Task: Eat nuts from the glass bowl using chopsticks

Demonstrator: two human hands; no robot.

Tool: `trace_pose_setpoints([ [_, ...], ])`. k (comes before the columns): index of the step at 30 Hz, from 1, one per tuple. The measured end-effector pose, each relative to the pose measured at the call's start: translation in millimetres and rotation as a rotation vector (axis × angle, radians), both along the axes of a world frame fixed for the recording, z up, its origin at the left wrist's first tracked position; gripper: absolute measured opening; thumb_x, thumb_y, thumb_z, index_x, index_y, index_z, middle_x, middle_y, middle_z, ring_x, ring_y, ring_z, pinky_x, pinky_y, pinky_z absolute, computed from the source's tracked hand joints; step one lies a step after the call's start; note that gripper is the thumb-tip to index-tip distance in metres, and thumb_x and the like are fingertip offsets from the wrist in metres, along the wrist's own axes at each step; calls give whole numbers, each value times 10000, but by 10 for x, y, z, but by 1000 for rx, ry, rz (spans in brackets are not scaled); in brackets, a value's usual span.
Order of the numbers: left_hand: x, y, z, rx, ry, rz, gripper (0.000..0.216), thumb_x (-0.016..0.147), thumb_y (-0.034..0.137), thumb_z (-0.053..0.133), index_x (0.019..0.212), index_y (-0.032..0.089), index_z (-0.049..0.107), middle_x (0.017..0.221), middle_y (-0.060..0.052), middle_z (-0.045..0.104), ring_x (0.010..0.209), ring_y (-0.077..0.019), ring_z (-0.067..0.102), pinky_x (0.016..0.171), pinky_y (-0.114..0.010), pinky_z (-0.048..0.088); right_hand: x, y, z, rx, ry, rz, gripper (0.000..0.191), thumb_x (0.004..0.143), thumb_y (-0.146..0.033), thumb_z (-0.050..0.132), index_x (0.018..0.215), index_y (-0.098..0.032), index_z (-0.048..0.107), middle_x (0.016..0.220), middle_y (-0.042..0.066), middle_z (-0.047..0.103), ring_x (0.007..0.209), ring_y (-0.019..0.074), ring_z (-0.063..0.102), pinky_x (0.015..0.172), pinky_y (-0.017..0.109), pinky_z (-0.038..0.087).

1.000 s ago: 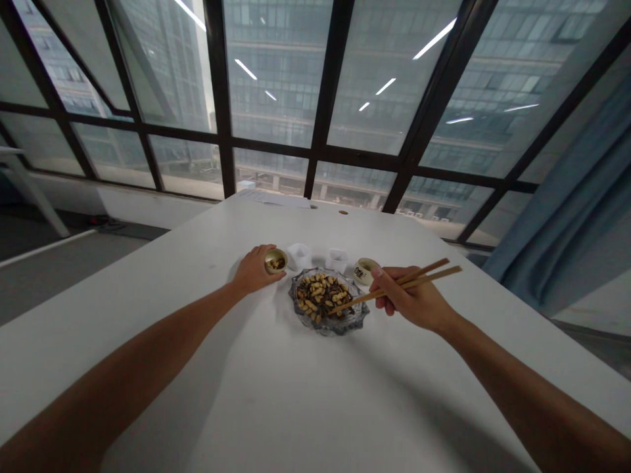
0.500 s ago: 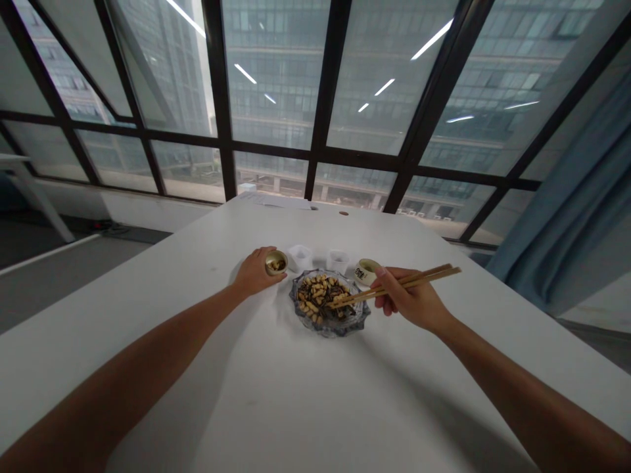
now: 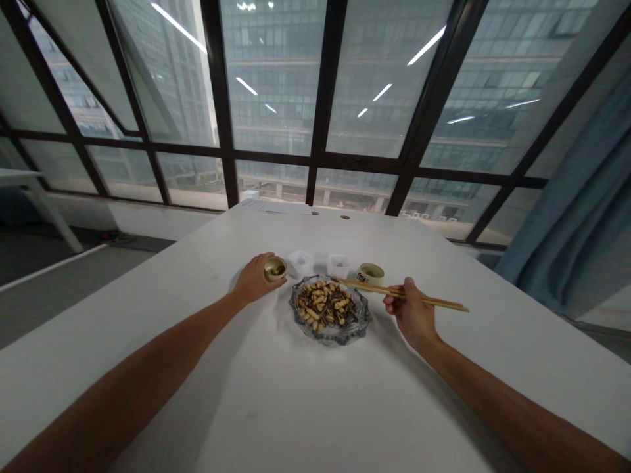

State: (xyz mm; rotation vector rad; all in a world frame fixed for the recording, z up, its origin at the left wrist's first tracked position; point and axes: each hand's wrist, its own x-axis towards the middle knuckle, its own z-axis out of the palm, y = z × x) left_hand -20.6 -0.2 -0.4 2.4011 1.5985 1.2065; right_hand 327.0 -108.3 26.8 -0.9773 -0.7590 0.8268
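Note:
My left hand (image 3: 256,279) is closed around a small round cup (image 3: 275,277) on the left, with a few pieces of food inside it. In my right hand (image 3: 411,312) is a pair of wooden chopsticks (image 3: 434,301), held nearly level. Their tips hover over the far rim of a scalloped glass plate (image 3: 352,336). Pale peanut-like pieces (image 3: 310,316) lie mixed with dark, striped seeds (image 3: 340,322) on that plate. Whether the tips pinch anything I cannot tell.
Behind the plate stand two white translucent containers, the left one (image 3: 300,263) beside the right one (image 3: 338,265). A second cup (image 3: 371,272) with dark lettering is to their right. Papers (image 3: 280,207) lie at the far end of the white table (image 3: 256,387), before the windows.
My right hand has lowered slightly and moved right, and the chopstick tips have lifted out of the food to the plate's far rim. My left hand stays on the cup.

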Motion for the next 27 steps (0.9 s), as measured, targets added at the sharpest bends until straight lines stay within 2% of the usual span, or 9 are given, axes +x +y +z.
trace_pose_setpoints([
  [7, -27, 37, -10, -80, -81, 50, 714, 706, 534, 775, 1295, 210, 534, 1293, -109, 663, 1193, -293, 640, 1040, -411, 510, -54, -92, -87, 19, -43, -15, 625, 639, -770, 750, 673, -155, 646, 488, 29, 624, 373, 129, 542, 354, 244, 422],
  [10, -32, 44, -7, -90, -100, 64, 705, 708, 546, 770, 1284, 211, 541, 1272, -106, 675, 1173, -290, 652, 1031, -407, 515, -97, -134, -79, 57, -137, -30, 610, 717, -770, 692, 683, -163, 653, 501, 43, 646, 374, 142, 555, 365, 260, 440],
  [13, -30, 38, 5, -100, -113, 82, 684, 719, 546, 761, 1278, 219, 542, 1273, -102, 675, 1164, -287, 657, 1026, -404, 517, -118, -210, -74, 149, -360, -34, 576, 840, -730, 598, 705, -175, 671, 534, 53, 675, 403, 159, 594, 398, 279, 482],
  [16, -32, 33, 18, -127, -126, 94, 679, 727, 548, 753, 1278, 214, 539, 1259, -106, 679, 1156, -284, 661, 1020, -400, 521, -101, -304, -63, 288, -696, -23, 531, 945, -632, 520, 725, -186, 707, 567, 48, 698, 452, 160, 637, 447, 272, 509],
  [18, -37, 35, 25, -150, -137, 101, 681, 731, 553, 749, 1280, 212, 535, 1238, -106, 685, 1138, -281, 669, 1003, -397, 529, -80, -357, -45, 388, -910, -9, 503, 982, -561, 490, 726, -198, 727, 574, 37, 700, 479, 151, 654, 482, 263, 511],
  [20, -44, 41, 27, -171, -148, 111, 682, 735, 559, 745, 1283, 214, 530, 1226, -107, 689, 1120, -280, 675, 987, -399, 536, -65, -395, -21, 462, -1034, 8, 474, 986, -521, 490, 729, -211, 742, 575, 27, 696, 498, 146, 659, 503, 259, 502],
  [23, -53, 51, 18, -187, -168, 113, 682, 743, 563, 739, 1289, 217, 522, 1222, -114, 687, 1111, -280, 674, 979, -413, 538, -68, -425, 4, 450, -1026, 27, 414, 949, -516, 546, 729, -236, 758, 577, 19, 694, 508, 151, 653, 515, 266, 497],
  [27, -71, 84, -24, -171, -194, 96, 673, 751, 526, 733, 1308, 217, 515, 1249, -122, 673, 1125, -278, 669, 978, -421, 542, -133, -411, 2, 298, -807, 12, 425, 872, -594, 627, 676, -234, 742, 574, 33, 698, 497, 171, 642, 514, 298, 511],
])
